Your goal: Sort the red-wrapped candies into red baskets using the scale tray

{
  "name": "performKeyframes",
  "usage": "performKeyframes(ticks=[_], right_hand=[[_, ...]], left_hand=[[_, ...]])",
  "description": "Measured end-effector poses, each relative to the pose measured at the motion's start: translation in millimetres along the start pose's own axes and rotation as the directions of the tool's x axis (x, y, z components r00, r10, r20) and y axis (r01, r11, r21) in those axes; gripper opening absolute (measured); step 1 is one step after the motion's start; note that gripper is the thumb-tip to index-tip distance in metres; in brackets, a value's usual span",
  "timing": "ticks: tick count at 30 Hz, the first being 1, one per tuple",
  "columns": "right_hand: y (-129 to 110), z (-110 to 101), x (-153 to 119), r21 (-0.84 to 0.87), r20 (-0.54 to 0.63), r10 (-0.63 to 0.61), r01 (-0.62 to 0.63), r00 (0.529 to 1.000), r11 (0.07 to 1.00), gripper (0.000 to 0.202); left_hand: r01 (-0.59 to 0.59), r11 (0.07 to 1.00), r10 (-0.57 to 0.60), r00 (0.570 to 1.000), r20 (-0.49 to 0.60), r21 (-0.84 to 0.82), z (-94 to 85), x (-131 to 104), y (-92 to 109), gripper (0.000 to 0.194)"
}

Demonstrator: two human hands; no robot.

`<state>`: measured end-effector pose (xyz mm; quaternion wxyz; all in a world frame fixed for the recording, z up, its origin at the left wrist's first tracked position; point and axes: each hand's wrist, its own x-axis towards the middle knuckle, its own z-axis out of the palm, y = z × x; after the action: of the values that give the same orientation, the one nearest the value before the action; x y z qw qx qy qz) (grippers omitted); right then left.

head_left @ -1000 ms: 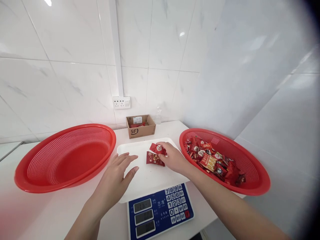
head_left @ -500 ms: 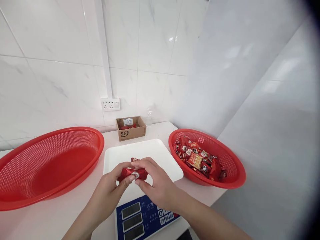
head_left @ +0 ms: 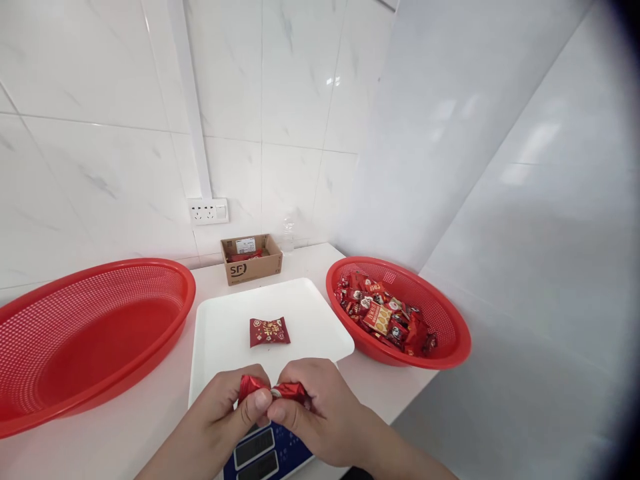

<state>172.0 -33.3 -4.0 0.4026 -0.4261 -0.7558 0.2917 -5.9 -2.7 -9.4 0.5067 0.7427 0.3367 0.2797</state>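
Observation:
Between my two hands is a small red snack packet (head_left: 291,392), pinched at its middle by thumbs and fingers. My left hand (head_left: 233,405) grips its left part, and my right hand (head_left: 317,410) grips its right part; the fingers behind it are hidden. Just beyond my hands, a dark red packet with gold lettering (head_left: 270,332) lies flat on the white pan of a scale (head_left: 223,327). Below my hands shows the scale's blue panel with dark displays (head_left: 256,445), partly covered by my right hand.
To the right stands a red mesh basket (head_left: 450,327) holding many wrapped snacks (head_left: 383,313). Another red basket (head_left: 107,347) is at the left, its bottom bare. A cardboard box (head_left: 255,269) with red packets sits behind the scale, beside a clear plastic bottle (head_left: 289,235). A socket (head_left: 209,211) is on the wall.
My hands have come down and nearer with the red packet, now squeezed tighter at its middle. The dark red packet on the pan shows whole. The view has shifted slightly right.

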Motion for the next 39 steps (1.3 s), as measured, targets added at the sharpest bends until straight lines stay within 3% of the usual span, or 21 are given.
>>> performKeyframes(ticks=[4, 9, 11, 14, 17, 18, 20, 22, 25, 28, 30, 34, 39], right_hand=[[0, 0, -1, -0.019, 0.018, 0.023, -0.023, 1.000, 1.000, 0.047], [-1, -9, -6, -0.103, 0.056, -0.038, 0.043, 0.998, 0.994, 0.039], [3, -23, -8, -0.186, -0.007, -0.008, 0.007, 1.000, 0.983, 0.038], [18, -65, -10, -0.323, -0.227, 0.117, -0.188, 0.967, 0.928, 0.035], [43, -117, -15, -0.457, -0.507, 0.246, -0.499, 0.826, 0.736, 0.037], [52, -131, -17, -0.505, -0.553, 0.293, -0.594, 0.780, 0.626, 0.039], [66, -145, -19, -0.612, -0.544, 0.357, -0.651, 0.759, 0.449, 0.042], [72, -137, -16, -0.670, -0.475, 0.336, -0.582, 0.813, 0.462, 0.044], [69, -91, -2, -0.653, -0.183, 0.210, -0.279, 0.960, 0.704, 0.041], [58, -35, 22, -0.609, 0.117, 0.114, -0.020, 0.987, 0.793, 0.042], [55, -7, 40, -0.602, 0.217, 0.079, 0.069, 0.973, 0.795, 0.044], [61, 16, 70, -0.605, 0.229, 0.098, 0.062, 0.969, 0.793, 0.030], [59, 7, 84, -0.552, 0.166, 0.124, -0.012, 0.978, 0.834, 0.024]], left_hand=[[-0.003, 0.999, 0.004, 0.999, -0.035, 0.038, 5.7, 1, 7, 0.042], [-0.039, 0.993, 0.047, 0.997, -0.064, 0.115, 9.4, 2, 12, 0.038], [-0.047, 0.986, 0.063, 0.993, -0.099, 0.159, 8.1, 3, 11, 0.035], [-0.024, 0.974, 0.068, 0.979, -0.192, 0.225, 2.0, 3, 12, 0.031], [0.004, 0.964, 0.069, 0.962, -0.265, 0.264, -5.4, 2, 13, 0.029], [0.007, 0.962, 0.072, 0.958, -0.277, 0.273, -7.4, 2, 14, 0.029], [0.013, 0.958, 0.083, 0.944, -0.320, 0.287, -10.4, 2, 14, 0.027], [0.026, 0.955, 0.095, 0.917, -0.386, 0.297, -12.8, 2, 13, 0.027], [0.041, 0.953, 0.109, 0.879, -0.465, 0.299, -16.8, 0, 9, 0.025], [0.026, 0.950, 0.138, 0.858, -0.495, 0.311, -21.4, -4, 9, 0.025], [0.017, 0.944, 0.162, 0.848, -0.506, 0.330, -23.6, -7, 12, 0.024], [0.032, 0.938, 0.154, 0.853, -0.498, 0.345, -24.8, -12, 19, 0.023], [0.104, 0.925, 0.096, 0.866, -0.491, 0.364, -26.1, -7, 14, 0.028]])
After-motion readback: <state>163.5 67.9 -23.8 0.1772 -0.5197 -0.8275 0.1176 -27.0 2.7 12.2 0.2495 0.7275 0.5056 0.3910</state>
